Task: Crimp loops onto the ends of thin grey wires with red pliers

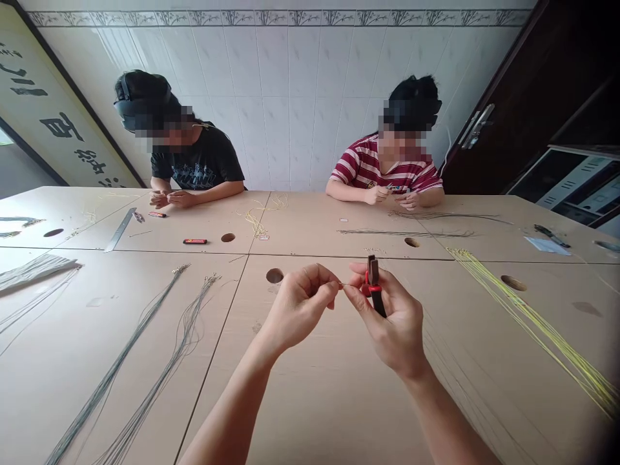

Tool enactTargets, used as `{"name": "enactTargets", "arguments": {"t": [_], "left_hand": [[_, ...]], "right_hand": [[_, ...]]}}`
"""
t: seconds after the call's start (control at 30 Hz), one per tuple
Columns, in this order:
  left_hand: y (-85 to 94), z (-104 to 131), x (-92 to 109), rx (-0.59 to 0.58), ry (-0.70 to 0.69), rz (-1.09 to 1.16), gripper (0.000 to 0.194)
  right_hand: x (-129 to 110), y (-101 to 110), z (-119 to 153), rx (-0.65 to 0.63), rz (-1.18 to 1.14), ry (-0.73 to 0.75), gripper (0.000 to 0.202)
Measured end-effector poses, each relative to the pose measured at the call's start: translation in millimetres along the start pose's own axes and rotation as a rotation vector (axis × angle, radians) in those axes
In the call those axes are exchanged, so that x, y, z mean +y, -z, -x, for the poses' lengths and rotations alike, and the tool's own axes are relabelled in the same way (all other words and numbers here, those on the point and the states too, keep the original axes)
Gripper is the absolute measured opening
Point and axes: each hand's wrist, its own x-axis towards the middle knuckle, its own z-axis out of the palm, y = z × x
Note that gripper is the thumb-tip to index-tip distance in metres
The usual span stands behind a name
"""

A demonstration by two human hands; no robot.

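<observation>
Cord (pixel 341 285) | left hand (pixel 303 307) pinches it; right hand (pixel 400 326) pinches it, cradling pliers (pixel 373 278) | grey bundles (pixel 126 349) toward bench's (pixel 290 420) left edge, yellow bundle (pixel 535 316) right | progress unclear

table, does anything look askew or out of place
The pale yellow cords look askew: they lie in loose, tangled curves far across the table, while the bright yellow cords at right run fairly straight.

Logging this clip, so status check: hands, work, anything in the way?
Left hand pinching thin strand. Right hand on strand too, holding pliers. Grey cords left, yellow cords right, both clear of hands.
</observation>
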Motion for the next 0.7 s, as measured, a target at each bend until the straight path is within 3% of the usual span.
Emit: {"name": "enactTargets", "arguments": {"t": [0.3,0.7], "left_hand": [[3.3,1.9,1.8,-0.007,0.049,0.031,0.014],[5.3,0.5,-0.4,0.013,0.053,0.087,0.019]], "right_hand": [[0.6,1.9,0.2,-0.035,-0.016,-0.021,0.020],[-0.1,2.8,-1.2,-0.079,0.094,0.105,0.020]]}}
